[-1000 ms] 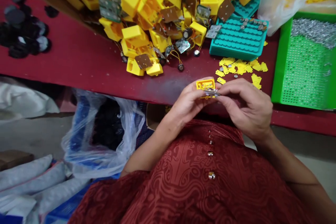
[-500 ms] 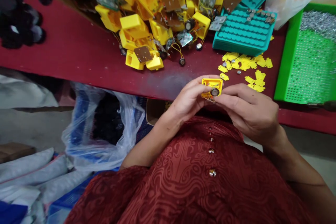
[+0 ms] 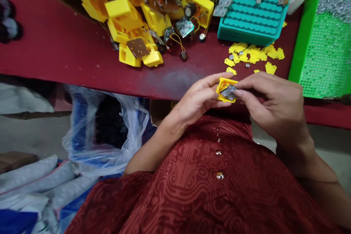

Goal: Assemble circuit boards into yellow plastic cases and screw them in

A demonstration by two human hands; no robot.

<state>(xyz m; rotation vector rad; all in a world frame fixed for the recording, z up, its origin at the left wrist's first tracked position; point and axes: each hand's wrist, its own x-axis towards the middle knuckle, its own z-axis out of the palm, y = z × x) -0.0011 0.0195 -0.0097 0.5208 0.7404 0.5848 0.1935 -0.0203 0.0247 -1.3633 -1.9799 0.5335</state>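
Observation:
Between thumb and fingers, my left hand (image 3: 199, 97) grips a small yellow plastic housing (image 3: 221, 81), its open side facing up. A greyish circuit board (image 3: 228, 92) sits tilted in the housing's opening. My right hand (image 3: 270, 104) pinches the board's right edge with thumb and index finger. Both hands are close together in front of the body, at the table's near edge. The inside of the housing is partly covered by the board. On the table just beyond the hands lie small yellow plastic tabs (image 3: 253, 54) with a few button cells among them.
A heap of yellow housings (image 3: 120, 9) with wired boards and small round speakers fills the back left. Stacked teal trays (image 3: 253, 14) stand at the back, beside a green basket (image 3: 297, 58) of metal pieces. A plastic-lined blue crate (image 3: 78, 131) stands below the table's edge.
Inside the housing, a round dark disc was showing; now the circuit board lies over the opening, pinched by my right hand. The housing has tilted, and the camera view has shifted slightly.

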